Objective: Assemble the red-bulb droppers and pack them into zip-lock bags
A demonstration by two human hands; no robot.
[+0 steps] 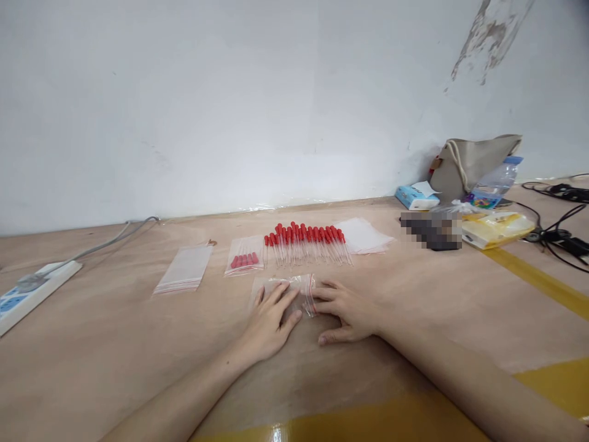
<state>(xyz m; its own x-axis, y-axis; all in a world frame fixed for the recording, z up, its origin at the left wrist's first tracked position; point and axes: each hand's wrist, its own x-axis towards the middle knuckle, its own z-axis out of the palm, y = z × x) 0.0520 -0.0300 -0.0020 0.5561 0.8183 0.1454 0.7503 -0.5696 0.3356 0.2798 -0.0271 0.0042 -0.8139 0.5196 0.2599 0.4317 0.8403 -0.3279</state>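
A clear zip bag (299,282) lies flat on the table with its red-striped end to the right. My left hand (276,319) rests on it, fingers spread. At the striped end, my right hand (347,313) touches the bag with its fingertips, thumb held apart. Just beyond is a row of droppers (308,239) with red bulbs and clear stems. Left of the row, a filled zip bag (245,255) holds several red-bulbed droppers. Farther left is a stack of flat zip bags (183,270); more white bags (363,236) lie right of the droppers.
At the left edge is a power strip (39,288) with a grey cable. On the right stand a tissue pack (416,196), a grey bag (476,162), a plastic bottle (497,184), a yellow pack (499,228) and black cables (564,236). A wall (207,110) rises behind the table.
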